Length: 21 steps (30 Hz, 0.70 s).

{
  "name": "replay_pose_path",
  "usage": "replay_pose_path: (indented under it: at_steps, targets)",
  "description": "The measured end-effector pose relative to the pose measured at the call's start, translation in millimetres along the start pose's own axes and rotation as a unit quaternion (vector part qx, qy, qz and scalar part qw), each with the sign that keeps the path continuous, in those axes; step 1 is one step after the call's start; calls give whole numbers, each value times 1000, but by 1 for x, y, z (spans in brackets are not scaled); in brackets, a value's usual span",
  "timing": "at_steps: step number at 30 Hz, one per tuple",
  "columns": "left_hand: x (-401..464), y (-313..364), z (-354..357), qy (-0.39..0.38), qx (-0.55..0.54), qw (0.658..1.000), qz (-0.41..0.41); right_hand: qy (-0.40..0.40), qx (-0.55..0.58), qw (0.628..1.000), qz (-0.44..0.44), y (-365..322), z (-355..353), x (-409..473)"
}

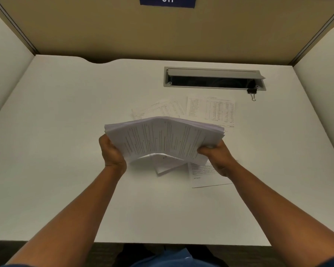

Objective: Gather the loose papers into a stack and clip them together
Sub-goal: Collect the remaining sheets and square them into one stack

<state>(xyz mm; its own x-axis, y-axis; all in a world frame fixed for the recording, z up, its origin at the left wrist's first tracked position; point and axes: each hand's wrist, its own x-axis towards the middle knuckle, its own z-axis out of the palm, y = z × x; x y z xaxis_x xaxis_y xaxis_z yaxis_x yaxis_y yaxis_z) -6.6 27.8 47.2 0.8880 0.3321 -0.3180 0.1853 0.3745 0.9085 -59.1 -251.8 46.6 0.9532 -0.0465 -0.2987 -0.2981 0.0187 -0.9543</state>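
A thick stack of printed papers [164,137] is lifted above the white desk [66,132], bowed upward in the middle. My left hand [112,153] grips its left edge and my right hand [216,157] grips its right edge. Loose sheets still lie on the desk: a table-printed sheet [210,109] and another [158,109] behind the stack, a text page [206,176] under my right hand, and a folded-looking white sheet [166,166] below the stack. A black binder clip [252,92] lies at the back right.
A grey cable slot with its lid raised [214,78] is set in the desk at the back right, right beside the clip. Beige partition walls [123,31] enclose the desk on three sides. The desk's front edge runs just above my lap.
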Motion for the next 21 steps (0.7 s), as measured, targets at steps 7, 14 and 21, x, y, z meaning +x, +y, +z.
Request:
replay_pose_path:
  at_steps: [7, 14, 21]
  targets:
    - [8, -11, -10, 9, 13, 1000, -14, -3, 13, 999, 34, 15, 3, 0]
    - [26, -2, -10, 17, 101, 990, -95, 25, -50, 997, 54, -2, 4, 5]
    - [35, 13, -24, -88, 140, 965, -203, 45, 25, 995, 82, -11, -7, 5]
